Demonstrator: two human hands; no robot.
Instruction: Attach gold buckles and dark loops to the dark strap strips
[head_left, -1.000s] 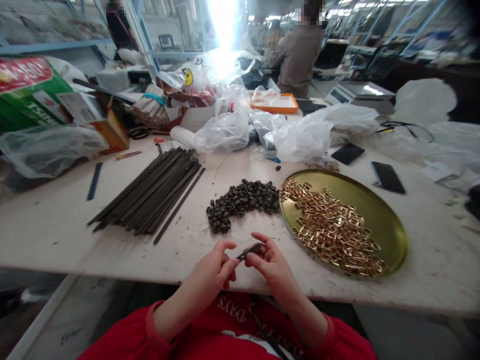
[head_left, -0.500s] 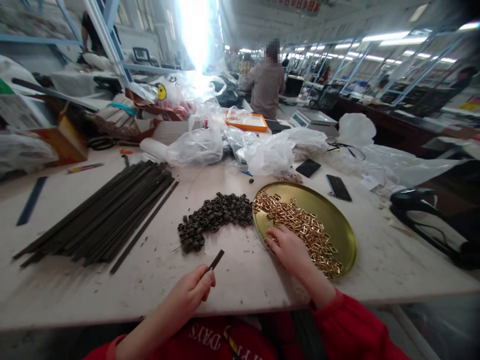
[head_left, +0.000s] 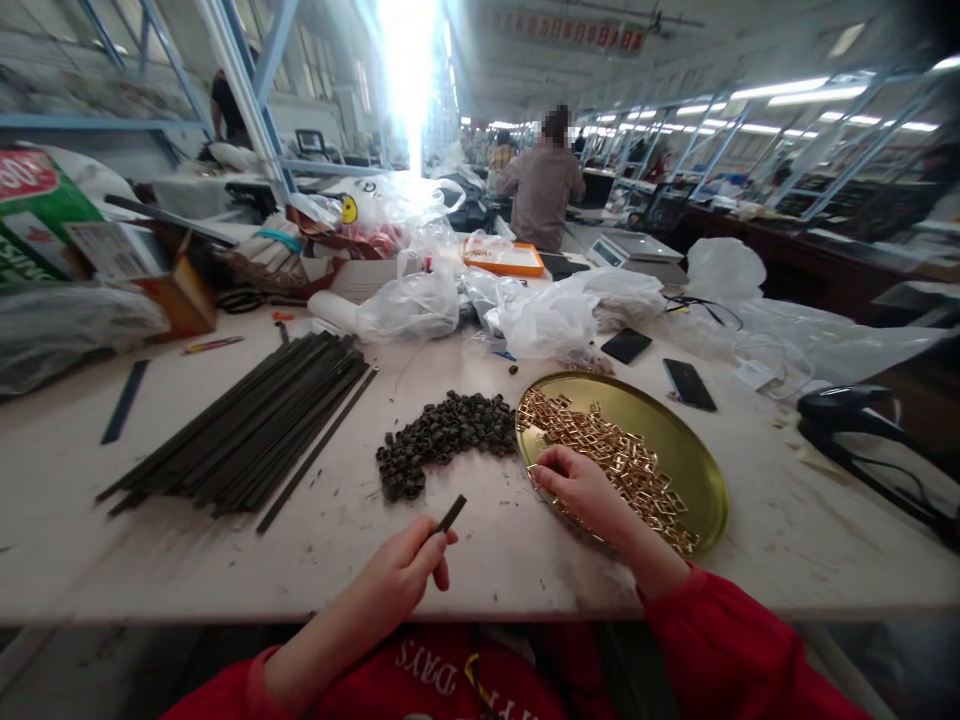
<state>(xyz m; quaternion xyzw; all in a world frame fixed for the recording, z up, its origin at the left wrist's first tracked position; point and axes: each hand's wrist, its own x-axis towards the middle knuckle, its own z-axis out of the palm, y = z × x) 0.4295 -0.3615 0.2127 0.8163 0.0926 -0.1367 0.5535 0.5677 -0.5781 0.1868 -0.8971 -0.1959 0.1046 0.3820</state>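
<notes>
My left hand is closed around a short dark strap, whose free end points up and to the right. Over the near left rim of a round gold tray, my right hand pinches what looks like a small gold rectangular buckle, partly covered by the fingers. Many such gold buckles lie heaped in the tray. Left of it, a curved pile of small dark loops rests on the table.
A bundle of long dark strips lies at the left, with a single strip beside it. Plastic bags line the back. Two dark phones and a black handheld device lie to the right. A person is farther off.
The view has shifted, so the table items appear farther right and slightly lower. My right fingers have closed into a pinch at the tray's edge. The left hand still holds the strap.
</notes>
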